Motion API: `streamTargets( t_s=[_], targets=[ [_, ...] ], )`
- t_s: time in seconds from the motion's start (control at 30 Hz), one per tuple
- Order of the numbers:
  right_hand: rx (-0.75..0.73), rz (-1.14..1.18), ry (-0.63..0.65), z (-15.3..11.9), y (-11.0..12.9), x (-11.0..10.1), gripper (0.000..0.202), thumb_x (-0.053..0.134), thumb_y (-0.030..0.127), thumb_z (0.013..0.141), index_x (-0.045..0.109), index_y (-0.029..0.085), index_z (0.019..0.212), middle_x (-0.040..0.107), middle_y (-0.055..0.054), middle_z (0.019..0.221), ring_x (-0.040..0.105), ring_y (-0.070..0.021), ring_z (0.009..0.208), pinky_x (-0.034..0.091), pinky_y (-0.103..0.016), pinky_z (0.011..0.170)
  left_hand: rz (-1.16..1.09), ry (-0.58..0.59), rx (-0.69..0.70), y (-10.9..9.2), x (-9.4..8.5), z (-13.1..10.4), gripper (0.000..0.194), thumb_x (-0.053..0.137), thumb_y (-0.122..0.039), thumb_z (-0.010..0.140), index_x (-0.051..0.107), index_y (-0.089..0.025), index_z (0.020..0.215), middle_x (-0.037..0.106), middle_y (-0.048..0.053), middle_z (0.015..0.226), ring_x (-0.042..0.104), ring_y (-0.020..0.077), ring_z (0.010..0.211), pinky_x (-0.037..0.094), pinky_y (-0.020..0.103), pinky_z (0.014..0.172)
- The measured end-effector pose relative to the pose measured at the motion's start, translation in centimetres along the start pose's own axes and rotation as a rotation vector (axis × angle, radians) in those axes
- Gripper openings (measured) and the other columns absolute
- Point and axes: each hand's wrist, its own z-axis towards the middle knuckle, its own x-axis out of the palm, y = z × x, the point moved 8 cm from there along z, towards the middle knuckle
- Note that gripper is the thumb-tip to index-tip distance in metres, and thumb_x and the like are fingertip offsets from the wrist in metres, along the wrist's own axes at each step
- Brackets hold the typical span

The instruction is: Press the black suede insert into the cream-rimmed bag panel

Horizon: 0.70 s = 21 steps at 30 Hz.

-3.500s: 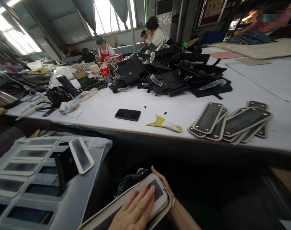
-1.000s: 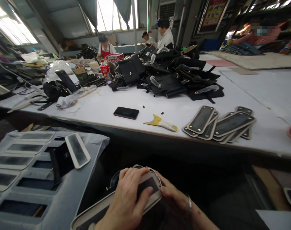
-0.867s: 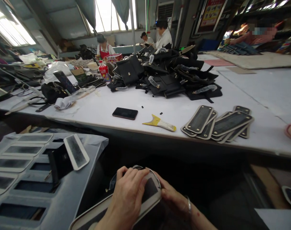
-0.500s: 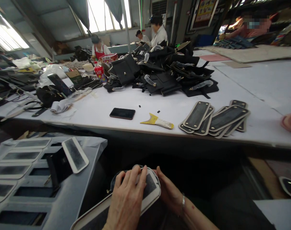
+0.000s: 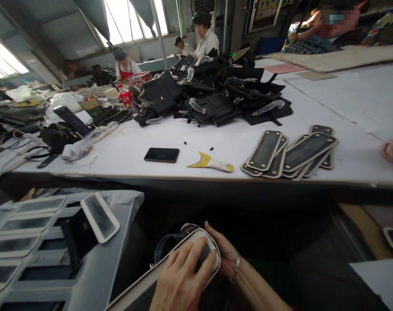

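A long bag piece (image 5: 157, 273) with a pale rim and a dark middle lies slantwise at the bottom centre, in my lap. My left hand (image 5: 185, 270) presses on its top face near the rounded far end, fingers bent over the panel. Around that end's right side, my right hand (image 5: 224, 252) holds the edge, its thumb pointing up and its other fingers hidden beneath. Behind the piece, a clear-wrapped handle (image 5: 166, 248) sticks out.
On the white table (image 5: 118, 166) are a phone (image 5: 161, 155), a yellow scraper (image 5: 210, 163), stacked oval panels (image 5: 308, 151) and a heap of black bags (image 5: 212, 101). Pale-rimmed panels (image 5: 100, 217) lie on a plastic-covered board at left. Several people work behind.
My left hand has slid right and down, its fingers now over the panel's end. My right hand has shifted slightly, and the camera view has turned a little.
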Motion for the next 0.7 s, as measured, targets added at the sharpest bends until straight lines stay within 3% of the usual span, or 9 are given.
streamTargets(
  t_s=[0.17, 0.37, 0.53, 0.7],
  targets=[
    [0.029, 0.130, 0.032, 0.2, -0.6, 0.6, 0.054, 0.074, 0.054, 0.081, 0.069, 0.004, 0.102, 0.073, -0.016, 0.093, 0.067, -0.0290, 0.101, 0.049, -0.038, 0.093, -0.003, 0.142, 0.022, 0.4, 0.0, 0.4, 0.037, 0.043, -0.028, 0.100, 0.055, -0.032, 0.135, 0.053, 0.000, 0.145, 0.055, 0.0208, 0.124, 0.052, 0.031, 0.093],
    [0.036, 0.206, 0.027, -0.1, -0.9, 0.3, 0.047, 0.070, 0.050, 0.086, 0.069, 0.004, 0.097, 0.074, -0.015, 0.093, 0.067, -0.0259, 0.102, 0.048, -0.035, 0.094, -0.072, 0.115, -0.065, 0.7, 1.0, 0.1, 0.038, 0.052, -0.028, 0.096, 0.055, -0.034, 0.133, 0.050, 0.000, 0.145, 0.054, 0.0234, 0.121, 0.051, 0.036, 0.095],
    [0.043, 0.187, 0.012, 0.0, -0.7, 0.7, 0.048, 0.072, 0.052, 0.083, 0.070, 0.005, 0.091, 0.073, -0.016, 0.090, 0.069, -0.0288, 0.094, 0.051, -0.039, 0.087, -0.089, 0.143, -0.031, 0.2, 1.6, 0.2, 0.052, 0.055, -0.015, 0.084, 0.053, -0.032, 0.134, 0.050, 0.003, 0.144, 0.055, 0.0263, 0.117, 0.054, 0.038, 0.088],
    [0.036, 0.125, 0.007, -0.3, -0.2, 1.8, 0.050, 0.074, 0.057, 0.079, 0.070, 0.008, 0.094, 0.073, -0.013, 0.091, 0.069, -0.0276, 0.089, 0.053, -0.038, 0.080, -0.150, 0.180, -0.067, 0.3, 0.6, 1.2, 0.057, 0.051, -0.003, 0.073, 0.057, -0.028, 0.125, 0.057, 0.002, 0.137, 0.057, 0.0248, 0.113, 0.055, 0.038, 0.093]
  ],
)
